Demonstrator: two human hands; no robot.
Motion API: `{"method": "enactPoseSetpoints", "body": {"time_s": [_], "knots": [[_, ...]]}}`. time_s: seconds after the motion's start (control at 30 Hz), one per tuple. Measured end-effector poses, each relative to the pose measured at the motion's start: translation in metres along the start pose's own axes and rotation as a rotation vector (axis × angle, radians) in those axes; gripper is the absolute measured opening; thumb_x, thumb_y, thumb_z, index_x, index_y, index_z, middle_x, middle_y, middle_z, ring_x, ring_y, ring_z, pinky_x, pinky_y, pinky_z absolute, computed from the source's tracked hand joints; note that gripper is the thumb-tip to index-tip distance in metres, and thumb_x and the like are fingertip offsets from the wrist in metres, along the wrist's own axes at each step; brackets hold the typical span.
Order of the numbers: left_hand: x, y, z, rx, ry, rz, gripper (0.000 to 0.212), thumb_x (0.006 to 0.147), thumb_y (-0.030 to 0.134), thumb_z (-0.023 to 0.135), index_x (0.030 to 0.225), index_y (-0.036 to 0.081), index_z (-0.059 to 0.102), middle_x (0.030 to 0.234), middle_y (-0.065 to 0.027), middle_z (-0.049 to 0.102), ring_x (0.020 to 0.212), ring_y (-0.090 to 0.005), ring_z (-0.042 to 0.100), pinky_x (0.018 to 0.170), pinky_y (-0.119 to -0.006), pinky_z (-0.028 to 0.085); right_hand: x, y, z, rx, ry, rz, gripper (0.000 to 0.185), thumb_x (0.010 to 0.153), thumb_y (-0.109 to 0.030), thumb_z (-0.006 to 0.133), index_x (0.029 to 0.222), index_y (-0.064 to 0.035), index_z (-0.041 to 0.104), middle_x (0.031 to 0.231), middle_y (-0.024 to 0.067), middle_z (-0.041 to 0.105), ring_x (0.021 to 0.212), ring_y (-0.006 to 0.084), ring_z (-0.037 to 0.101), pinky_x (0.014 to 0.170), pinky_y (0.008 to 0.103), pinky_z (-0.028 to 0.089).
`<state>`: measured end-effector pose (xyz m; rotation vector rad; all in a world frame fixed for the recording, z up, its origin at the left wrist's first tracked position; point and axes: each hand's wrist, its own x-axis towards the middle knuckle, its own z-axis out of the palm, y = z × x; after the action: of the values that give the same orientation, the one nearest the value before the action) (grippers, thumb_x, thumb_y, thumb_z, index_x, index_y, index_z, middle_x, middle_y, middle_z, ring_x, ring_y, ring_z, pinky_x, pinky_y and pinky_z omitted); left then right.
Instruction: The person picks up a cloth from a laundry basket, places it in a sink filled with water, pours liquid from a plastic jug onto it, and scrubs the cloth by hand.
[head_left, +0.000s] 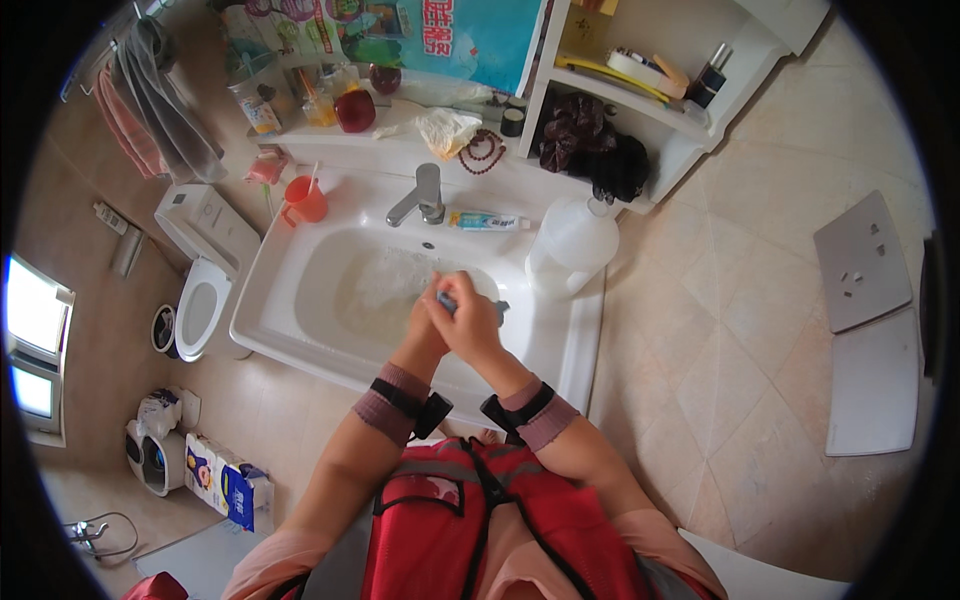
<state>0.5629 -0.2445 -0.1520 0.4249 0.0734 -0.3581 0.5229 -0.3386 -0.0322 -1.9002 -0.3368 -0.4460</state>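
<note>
Both hands are pressed together above a white washbasin (259, 319) that holds cloudy water with foam (390, 274). My right hand (471, 313) is closed around a small bunched grey-blue cloth (448, 302), most of it hidden by the fingers. My left hand (425, 322) grips the same bundle from the other side. A darker blue-grey end (502, 308) shows beyond my right hand, over the basin's right slope; whether it belongs to the same cloth is unclear. Behind the hands stands a chrome single-lever faucet (429, 193).
On the basin's ledge are an orange cup (305, 199) with a toothbrush, a toothpaste tube (487, 221) and a large translucent white jug (574, 244). Prayer-type beads (482, 152) hang off the shelf behind. A toilet (201, 300) stands at left, an open cabinet (637, 97) at upper right.
</note>
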Motion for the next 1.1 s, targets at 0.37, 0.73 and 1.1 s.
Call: {"method": "enactPoseSetpoints", "body": {"time_s": [0.37,0.73,1.1], "knots": [[0.006,0.015,-0.006,0.701,0.165,0.048,0.036,0.095,0.038,0.044,0.116,0.010,0.054,0.109,-0.0113,0.061,0.098,-0.0237,0.060,0.080,-0.038,0.050,0.019,0.020,0.027,-0.158,-0.053,0.016,0.007,0.090,-0.018,0.053,0.094,-0.0124,0.054,0.071,0.0121,0.064,0.064,0.0366,0.062,0.056,0.0444,0.047],[0.017,-0.009,0.044,0.372,0.556,-0.121,0.038,0.092,0.033,0.051,0.116,0.004,0.056,0.101,-0.0098,0.061,0.094,-0.0216,0.060,0.076,-0.032,0.050,0.016,0.067,0.002,-0.248,0.042,0.129,0.010,0.092,-0.021,0.052,0.097,-0.0133,0.054,0.070,0.0126,0.064,0.065,0.0362,0.063,0.054,0.0446,0.047],[0.012,-0.022,0.017,0.997,0.257,-0.082,0.029,0.095,0.029,0.047,0.115,0.010,0.055,0.104,-0.0080,0.062,0.092,-0.0205,0.060,0.077,-0.034,0.050,0.006,0.059,0.003,-0.154,0.099,0.111,0.009,0.092,-0.018,0.051,0.098,-0.0128,0.056,0.069,0.0112,0.064,0.064,0.0352,0.063,0.055,0.0435,0.048]]}}
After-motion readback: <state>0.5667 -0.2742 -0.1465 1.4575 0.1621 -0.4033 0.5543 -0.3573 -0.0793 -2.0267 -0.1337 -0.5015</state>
